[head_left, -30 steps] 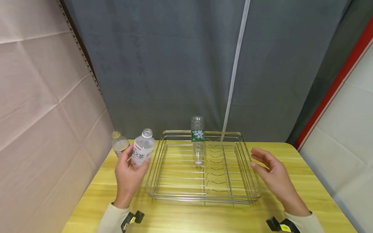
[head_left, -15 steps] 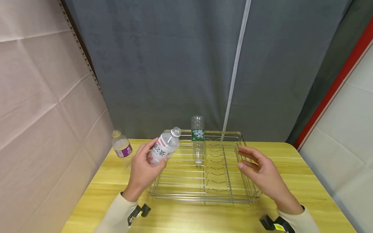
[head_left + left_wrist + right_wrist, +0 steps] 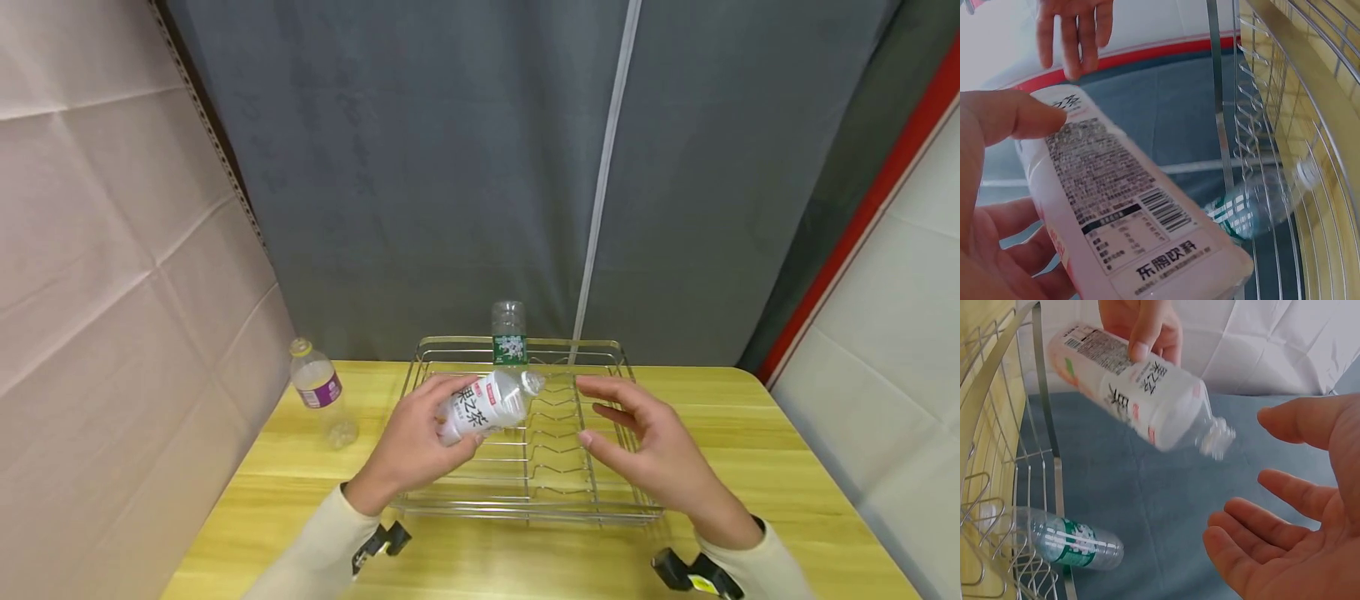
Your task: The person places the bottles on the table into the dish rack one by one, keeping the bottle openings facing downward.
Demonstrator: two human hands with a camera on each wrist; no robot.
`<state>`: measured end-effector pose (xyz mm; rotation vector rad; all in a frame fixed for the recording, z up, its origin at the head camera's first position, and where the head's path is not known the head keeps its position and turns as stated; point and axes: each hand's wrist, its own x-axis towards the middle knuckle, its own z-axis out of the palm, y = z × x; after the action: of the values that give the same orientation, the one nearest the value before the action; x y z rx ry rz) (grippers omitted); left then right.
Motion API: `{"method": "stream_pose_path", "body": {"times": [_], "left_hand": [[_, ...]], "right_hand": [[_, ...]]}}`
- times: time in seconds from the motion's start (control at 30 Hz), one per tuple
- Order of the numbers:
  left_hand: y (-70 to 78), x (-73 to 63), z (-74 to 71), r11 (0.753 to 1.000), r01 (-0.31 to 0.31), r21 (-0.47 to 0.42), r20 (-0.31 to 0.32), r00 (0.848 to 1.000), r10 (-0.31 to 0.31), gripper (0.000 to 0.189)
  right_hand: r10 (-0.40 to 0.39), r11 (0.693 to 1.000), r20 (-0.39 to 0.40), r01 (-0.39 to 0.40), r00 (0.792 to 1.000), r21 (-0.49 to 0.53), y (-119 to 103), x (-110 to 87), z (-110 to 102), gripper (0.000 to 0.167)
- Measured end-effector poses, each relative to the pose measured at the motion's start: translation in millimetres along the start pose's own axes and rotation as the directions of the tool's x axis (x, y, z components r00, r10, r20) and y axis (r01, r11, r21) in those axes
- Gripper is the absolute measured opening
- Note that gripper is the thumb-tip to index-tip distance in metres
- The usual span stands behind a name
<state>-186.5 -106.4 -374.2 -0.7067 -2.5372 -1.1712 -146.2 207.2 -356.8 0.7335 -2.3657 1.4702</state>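
Observation:
My left hand (image 3: 420, 437) grips a clear plastic bottle (image 3: 487, 407) with a white label and dark lettering. The bottle leans well over to the right above the wire rack (image 3: 525, 508), its neck pointing at my right hand (image 3: 645, 437). That right hand has its fingers spread and slightly bent, with a gap between them and the bottle neck (image 3: 1217, 439). A second clear bottle (image 3: 509, 321) with a green label rests upside down in the rack, towards the back. In the left wrist view the held bottle's printed back and barcode (image 3: 1166, 209) face the camera.
A clear bottle with a purple label (image 3: 321, 392) and yellow neck ring stands on the wooden table (image 3: 262, 500), left of the rack. A grey curtain (image 3: 420, 183) hangs behind the table, with pale cloth walls (image 3: 112, 333) at the sides.
The left hand has carried the white-labelled bottle right, from beside the purple-labelled one to over the rack, tipping it from nearly upright towards lying flat. The right hand has moved left towards it.

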Motion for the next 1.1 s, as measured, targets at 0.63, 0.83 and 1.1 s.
{"method": "stream_pose_path", "body": {"times": [0.63,0.83,1.1], "left_hand": [[25.1,8.8,24.1,0.989,-0.096,0.11,0.337,0.94,0.054,0.072],[27.8,9.7,26.1,0.987,-0.119,0.11,0.367,0.928,0.071,0.073],[28.1,7.6,27.7,0.987,-0.127,0.102,0.372,0.925,0.08,0.072]], "right_hand": [[-0.003,0.987,0.185,0.033,0.983,-0.159,10.7,9.4,18.7,0.05],[0.023,0.981,0.254,0.027,0.967,-0.191,13.9,8.2,20.2,0.059],[0.014,0.983,0.269,0.036,0.963,-0.18,18.7,7.4,20.8,0.057]]}}
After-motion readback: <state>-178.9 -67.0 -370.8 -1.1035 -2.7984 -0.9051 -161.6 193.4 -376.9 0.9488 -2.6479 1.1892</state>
